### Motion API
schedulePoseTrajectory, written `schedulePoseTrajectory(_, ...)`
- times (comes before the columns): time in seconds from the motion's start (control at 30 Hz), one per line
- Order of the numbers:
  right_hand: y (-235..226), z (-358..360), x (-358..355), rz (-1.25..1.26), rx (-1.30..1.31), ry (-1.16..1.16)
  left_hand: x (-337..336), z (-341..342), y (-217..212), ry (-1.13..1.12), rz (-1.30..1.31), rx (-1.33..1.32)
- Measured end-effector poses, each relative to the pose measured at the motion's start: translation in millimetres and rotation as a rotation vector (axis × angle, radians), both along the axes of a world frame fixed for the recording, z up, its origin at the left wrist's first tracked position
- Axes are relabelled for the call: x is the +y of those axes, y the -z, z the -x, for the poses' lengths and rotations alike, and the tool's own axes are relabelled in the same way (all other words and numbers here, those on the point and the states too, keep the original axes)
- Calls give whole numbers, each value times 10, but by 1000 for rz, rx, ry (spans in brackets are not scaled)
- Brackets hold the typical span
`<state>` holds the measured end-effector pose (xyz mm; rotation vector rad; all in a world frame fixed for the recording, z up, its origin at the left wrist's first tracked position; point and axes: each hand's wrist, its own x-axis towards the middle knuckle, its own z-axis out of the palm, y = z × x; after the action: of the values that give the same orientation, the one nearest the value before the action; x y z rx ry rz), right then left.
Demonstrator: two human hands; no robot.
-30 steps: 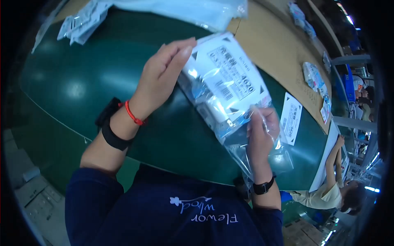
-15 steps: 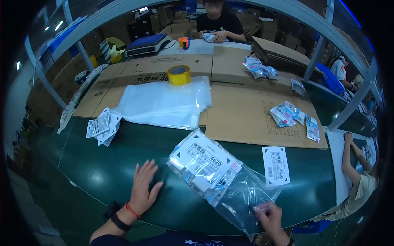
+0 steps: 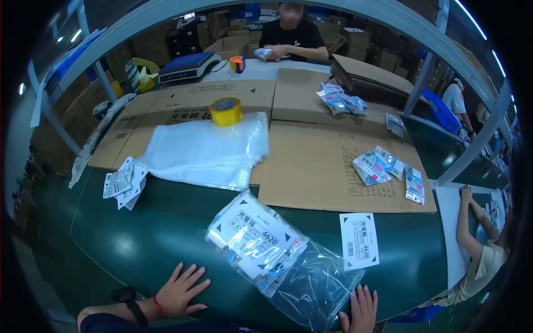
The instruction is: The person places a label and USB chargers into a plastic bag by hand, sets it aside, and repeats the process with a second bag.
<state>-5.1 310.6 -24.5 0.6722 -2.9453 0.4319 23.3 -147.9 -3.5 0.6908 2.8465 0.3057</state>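
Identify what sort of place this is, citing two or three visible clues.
Probably a packing workshop: a green table holds a filled clear bag, flattened cardboard and a yellow tape roll.

Looking out across a glossy green counter [image 3: 130,222], reflecting light in soft patches. Meeting a grey metal frame [image 3: 425,80] beyond, arching overhead by fisheye bend. Passing on to a white-topped counter [image 3: 261,69] and piled cardboard boxes [image 3: 229,45] in dim shade. Catching bright strip lights [image 3: 471,19] at upper right, a pale wall [image 3: 25,133] far left, and dark floor [image 3: 47,266] below.
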Motion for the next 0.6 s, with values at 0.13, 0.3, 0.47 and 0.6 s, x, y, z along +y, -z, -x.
schedulePoseTrajectory(0.13, 2, 15, -2, -12, -47, 18, 25, -1, -34, -11, 10, -3)
schedulePoseTrajectory(0.3, -37, 57, -51, -41, 27, 51, 22, 20, -45, -20, 12, -6)
schedulePoseTrajectory(0.47, -25, 36, -25, -27, -42, 11, 24, 41, -38, -25, -1, 2)
schedulePoseTrajectory(0.6, -48, 37, -25, -51, -58, 10, 31, 46, -53, -29, -4, 5)
